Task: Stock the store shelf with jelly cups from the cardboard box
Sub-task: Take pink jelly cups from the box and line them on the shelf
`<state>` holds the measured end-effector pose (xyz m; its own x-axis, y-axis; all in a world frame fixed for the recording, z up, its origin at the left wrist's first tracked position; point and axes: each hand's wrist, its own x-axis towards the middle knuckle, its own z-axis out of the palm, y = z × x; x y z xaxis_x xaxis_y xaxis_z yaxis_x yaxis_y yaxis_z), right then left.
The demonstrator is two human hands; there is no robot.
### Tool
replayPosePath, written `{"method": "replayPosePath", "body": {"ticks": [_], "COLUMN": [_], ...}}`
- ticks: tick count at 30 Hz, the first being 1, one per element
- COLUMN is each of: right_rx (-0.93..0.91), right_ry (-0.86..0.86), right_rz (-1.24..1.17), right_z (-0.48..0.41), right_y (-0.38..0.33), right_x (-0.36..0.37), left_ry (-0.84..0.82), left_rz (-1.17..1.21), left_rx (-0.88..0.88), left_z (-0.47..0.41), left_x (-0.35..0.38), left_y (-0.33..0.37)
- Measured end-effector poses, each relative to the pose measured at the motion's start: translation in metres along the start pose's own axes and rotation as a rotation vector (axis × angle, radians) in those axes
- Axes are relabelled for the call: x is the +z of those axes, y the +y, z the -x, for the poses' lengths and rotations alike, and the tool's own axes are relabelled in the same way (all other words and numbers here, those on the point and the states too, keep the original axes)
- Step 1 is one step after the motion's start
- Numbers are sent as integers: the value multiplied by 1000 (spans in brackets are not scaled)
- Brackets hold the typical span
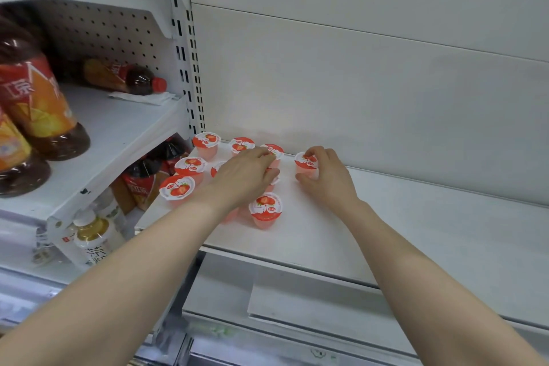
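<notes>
1. The white shelf (430, 226) meets the back panel (371, 83) behind. On its left is the slotted post (194, 68).
2. Room to move lies on the shelf's right stretch, between its front edge and the back panel.
3. The jelly cups (190, 165) are grouped at the shelf's left end. They run from the back left corner toward the front edge, and the front cup (265, 209) stops short of that edge.
4. The end cup (306, 162) stands apart, to the right of the group and near the back.
5. Every cup in view stands upright, lid up and long axis vertical.
6. The cups are short, see-through pink tubs. Their red-and-white foil lids show a strawberry.
7. The right hand (326, 177) grips the end cup, with fingertips on the lid and the thumb curled against its side.
8. The left hand (243, 178) lies over the middle of the group and hides the cups beneath. Whether its fingers grip one cannot be told.
9. Drink bottles (35, 98) fill the neighbouring shelves on the left.
</notes>
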<state>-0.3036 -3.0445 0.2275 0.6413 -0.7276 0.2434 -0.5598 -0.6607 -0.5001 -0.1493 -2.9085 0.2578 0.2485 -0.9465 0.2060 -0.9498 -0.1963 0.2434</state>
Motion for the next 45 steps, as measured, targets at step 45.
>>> {"method": "replayPosePath", "body": {"ticks": [45], "right_rx": [-508], "right_ry": [-584], "right_rz": [309], "right_z": [455], "right_y": [-245], "right_x": [369], "left_ry": [-109], "left_rz": [106], "left_rx": [-502], "left_z": [666], "left_x": [136], "left_y": [-263]}}
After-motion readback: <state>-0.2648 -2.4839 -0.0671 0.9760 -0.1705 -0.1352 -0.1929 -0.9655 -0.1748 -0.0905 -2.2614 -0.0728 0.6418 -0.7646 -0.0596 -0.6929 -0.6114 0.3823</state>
